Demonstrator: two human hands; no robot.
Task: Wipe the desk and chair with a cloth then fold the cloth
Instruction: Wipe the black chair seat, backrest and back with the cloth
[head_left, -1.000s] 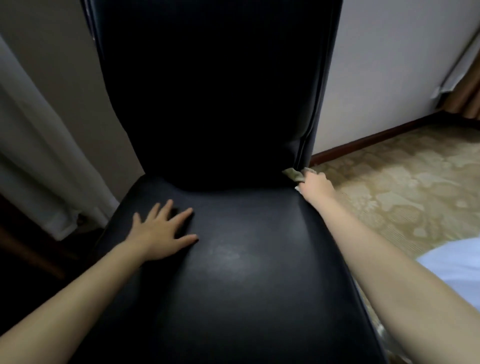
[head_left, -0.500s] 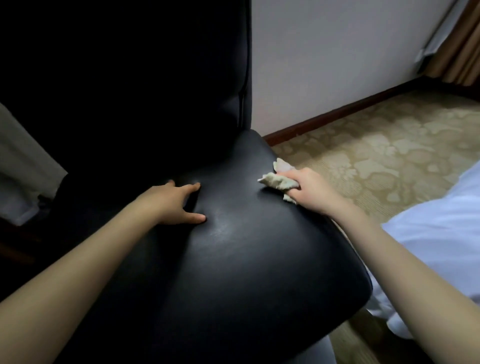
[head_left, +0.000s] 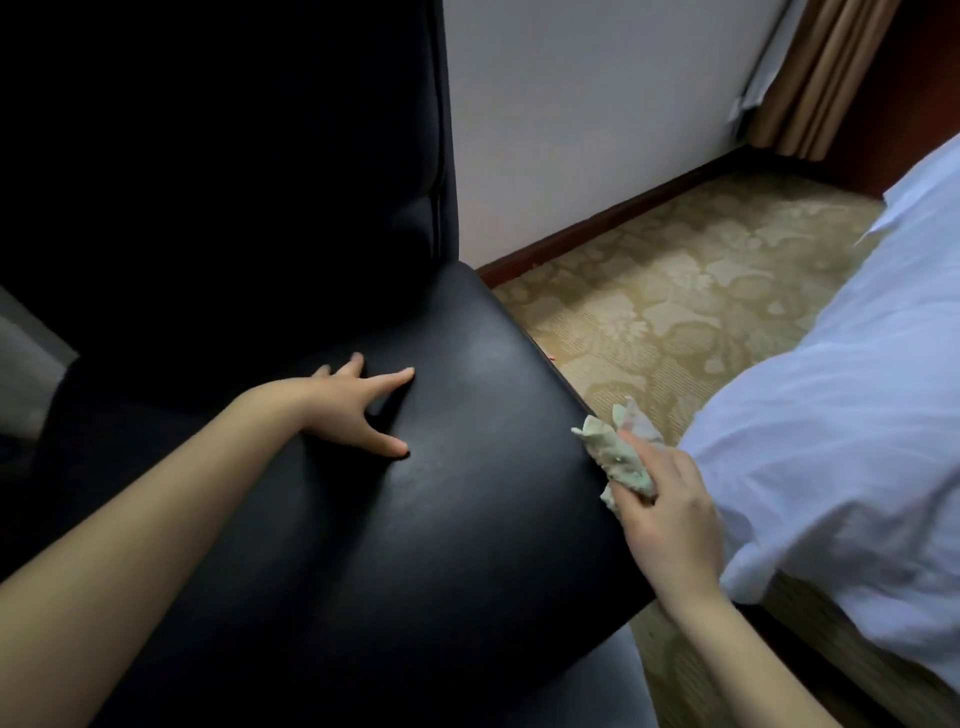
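Nearer us on the right edge of the chair (head_left: 415, 545) than a moment ago, the cloth (head_left: 618, 460) could slide off the rim if we push outward, our right hand (head_left: 670, 525) curling round it just behind, our left hand (head_left: 348, 410) resting open, fingers spread, well to its left.

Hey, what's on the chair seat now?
The left hand rests on the chair seat, fingers spread. The right hand grips a cloth at its right edge. Anything under them is hidden.
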